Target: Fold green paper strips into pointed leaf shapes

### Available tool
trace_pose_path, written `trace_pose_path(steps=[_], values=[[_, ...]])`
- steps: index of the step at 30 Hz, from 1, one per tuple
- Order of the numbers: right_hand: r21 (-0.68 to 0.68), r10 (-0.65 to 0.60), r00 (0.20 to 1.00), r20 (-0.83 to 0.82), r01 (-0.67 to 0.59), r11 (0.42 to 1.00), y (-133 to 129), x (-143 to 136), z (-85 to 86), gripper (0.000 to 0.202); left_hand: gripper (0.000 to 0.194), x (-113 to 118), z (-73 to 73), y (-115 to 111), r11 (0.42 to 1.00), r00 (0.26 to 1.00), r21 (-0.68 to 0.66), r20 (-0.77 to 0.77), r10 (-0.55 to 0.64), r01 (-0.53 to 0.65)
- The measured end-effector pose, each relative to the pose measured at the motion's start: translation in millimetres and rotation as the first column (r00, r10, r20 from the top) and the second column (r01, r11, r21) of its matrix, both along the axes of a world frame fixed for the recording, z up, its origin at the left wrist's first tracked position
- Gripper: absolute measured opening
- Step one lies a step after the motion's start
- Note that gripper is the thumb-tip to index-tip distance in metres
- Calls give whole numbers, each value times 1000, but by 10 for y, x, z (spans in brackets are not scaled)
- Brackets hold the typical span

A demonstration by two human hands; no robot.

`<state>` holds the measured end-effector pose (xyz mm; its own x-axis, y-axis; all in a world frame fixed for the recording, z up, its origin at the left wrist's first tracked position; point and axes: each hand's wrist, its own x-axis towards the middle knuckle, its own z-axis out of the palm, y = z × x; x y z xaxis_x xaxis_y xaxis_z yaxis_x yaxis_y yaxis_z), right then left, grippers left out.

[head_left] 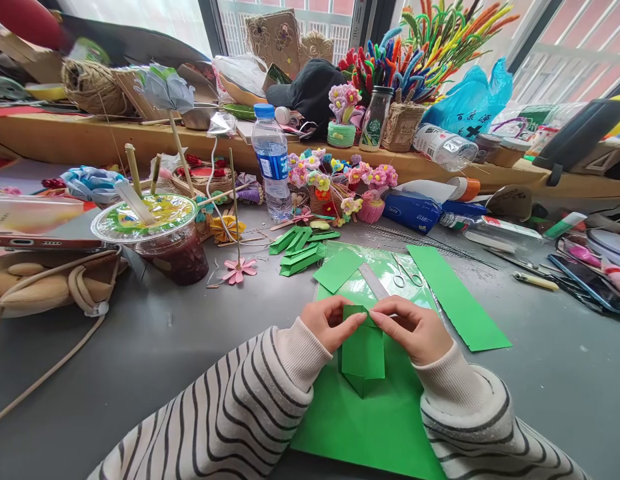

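Note:
A partly folded piece of green paper [363,352] is held between my two hands, its lower end coming to a point. My left hand [333,323] pinches its upper left side between thumb and fingers. On the upper right, my right hand [413,328] pinches the top edge, its thumb close to the left thumb. Beneath lies a large green sheet [370,433]. Just beyond my hands are a green paper square [339,269], scissors [406,275] and a ruler [374,281] on a clear plastic sleeve. Several folded green paper pieces [303,259] lie further left.
A green paper strip [457,300] lies to the right. On the left stands a drink cup [165,243], with a pink paper flower [239,271] beside it. A water bottle [271,163] and crocheted flowers [340,175] line the back. A phone [590,283] rests at far right.

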<state>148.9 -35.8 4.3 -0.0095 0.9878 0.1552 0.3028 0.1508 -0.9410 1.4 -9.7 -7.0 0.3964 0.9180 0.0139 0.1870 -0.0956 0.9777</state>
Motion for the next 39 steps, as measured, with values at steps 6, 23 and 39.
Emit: trace_pose_path(steps=[6,23,39], values=[[-20,32,999,-9,-32,999,-9,-17,-6,13,21,9,51,20,997,996,12,61,69,-70],[-105,43,998,55,-37,994,0,94,72,11,21,10,13,46,963,948,-176,209,240,-204],[-92,121,991,65,-114,989,-16,-13,15,18,20,-6,127,23,968,975,-192,122,184,-159]])
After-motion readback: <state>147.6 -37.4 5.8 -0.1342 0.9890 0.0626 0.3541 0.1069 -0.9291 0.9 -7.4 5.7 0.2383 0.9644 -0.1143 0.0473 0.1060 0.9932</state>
